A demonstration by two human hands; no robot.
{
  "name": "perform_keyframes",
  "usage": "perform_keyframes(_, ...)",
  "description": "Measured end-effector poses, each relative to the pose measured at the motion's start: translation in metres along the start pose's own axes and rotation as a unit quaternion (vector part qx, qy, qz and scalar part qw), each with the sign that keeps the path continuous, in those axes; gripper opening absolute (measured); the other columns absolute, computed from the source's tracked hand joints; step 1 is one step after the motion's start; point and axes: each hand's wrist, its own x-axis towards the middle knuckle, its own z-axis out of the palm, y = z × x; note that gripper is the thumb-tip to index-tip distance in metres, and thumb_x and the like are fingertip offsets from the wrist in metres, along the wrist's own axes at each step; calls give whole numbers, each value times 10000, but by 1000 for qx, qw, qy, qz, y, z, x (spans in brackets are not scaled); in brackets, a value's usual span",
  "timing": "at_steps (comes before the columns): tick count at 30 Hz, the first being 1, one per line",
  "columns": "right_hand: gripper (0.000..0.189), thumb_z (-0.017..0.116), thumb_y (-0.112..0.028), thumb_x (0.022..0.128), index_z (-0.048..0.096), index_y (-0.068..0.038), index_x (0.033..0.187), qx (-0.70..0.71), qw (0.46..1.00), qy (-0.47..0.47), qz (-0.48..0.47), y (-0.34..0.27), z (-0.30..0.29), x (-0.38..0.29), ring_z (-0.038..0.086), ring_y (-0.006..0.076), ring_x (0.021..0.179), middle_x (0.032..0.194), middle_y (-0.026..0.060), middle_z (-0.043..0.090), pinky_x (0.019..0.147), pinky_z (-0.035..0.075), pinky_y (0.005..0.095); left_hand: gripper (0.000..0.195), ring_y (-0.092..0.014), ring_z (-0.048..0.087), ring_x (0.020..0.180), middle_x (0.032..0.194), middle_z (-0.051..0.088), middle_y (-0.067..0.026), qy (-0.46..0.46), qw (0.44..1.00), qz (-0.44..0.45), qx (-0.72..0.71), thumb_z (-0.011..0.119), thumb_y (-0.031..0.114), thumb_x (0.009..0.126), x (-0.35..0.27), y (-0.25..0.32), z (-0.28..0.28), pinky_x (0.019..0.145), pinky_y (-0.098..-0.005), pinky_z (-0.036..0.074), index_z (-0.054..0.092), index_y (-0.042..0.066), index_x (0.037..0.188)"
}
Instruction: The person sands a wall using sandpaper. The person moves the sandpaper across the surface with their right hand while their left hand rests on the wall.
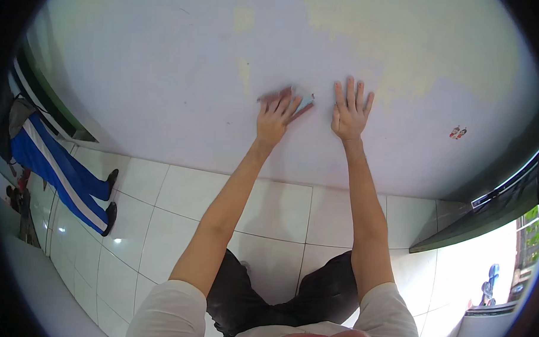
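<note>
My left hand (272,124) presses a folded reddish-brown sheet (270,97), apparently sandpaper, against a pale lilac wall (165,84). A light bluish patch shows beside the fingers, and the sheet's edges are blurred. To the right, my right hand (351,115) rests with its palm towards the wall. Its fingers point up and are spread, with nothing held. Yellowish patches (416,53) mark the wall above and beside my right hand. A few small dark specks dot the surface around the sheet.
White floor tiles (197,188) meet the wall's foot. At left, a person in blue trousers (64,170) stands near a green-edged frame (54,89). A small sticker (458,132) is on the wall. At right, a dark door (468,224) stands ajar beside a bright doorway with blue footwear (489,285).
</note>
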Motion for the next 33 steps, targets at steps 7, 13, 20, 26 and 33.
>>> perform_keyframes(7, 634, 485, -203, 885, 527, -233, 1518, 10, 1000, -16, -11, 8, -5, 0, 347, 283, 1515, 1611, 57, 438, 1247, 144, 580, 836, -277, 561, 1272, 1444, 578, -65, 48, 999, 1, -22, 716, 73, 771, 13, -6, 1, 1034, -530, 424, 460, 228, 1552)
perform_keyframes(13, 655, 497, -170, 865, 530, -241, 1515, 21, 1000, -2, -10, 3, -6, 1, 349, 275, 1515, 1609, 37, 443, 1248, 154, 575, 770, -294, 519, 1339, 1521, 524, -82, 98, 992, -72, -14, 664, 28, 808, 59, 12, -11, 1098, -555, 386, 484, 200, 1537)
perform_keyframes(20, 690, 524, -141, 830, 534, -262, 1509, 33, 999, -35, -24, 8, -16, 9, 364, 251, 1507, 1608, 13, 446, 1249, 178, 556, 698, -354, 402, 1463, 1576, 456, -135, 64, 994, -52, -65, 601, 19, 862, 31, -14, -2, 1156, -618, 305, 474, 142, 1537)
perform_keyframes(26, 683, 520, -141, 824, 552, -272, 1493, -3, 999, -20, -28, 15, -14, 3, 393, 247, 1490, 1597, 15, 461, 1249, 194, 543, 770, -275, 436, 1442, 1564, 482, -78, 119, 988, -72, -71, 655, 19, 809, 93, 0, -41, 1176, -529, 322, 454, 123, 1545)
perform_keyframes(33, 617, 481, -146, 875, 569, -220, 1482, -10, 999, -10, -39, 9, -11, 4, 392, 281, 1489, 1584, 56, 476, 1248, 185, 549, 658, -244, 479, 1386, 1506, 535, -49, 34, 997, -61, 33, 680, 150, 880, 41, -20, -20, 1179, -497, 323, 495, 118, 1511)
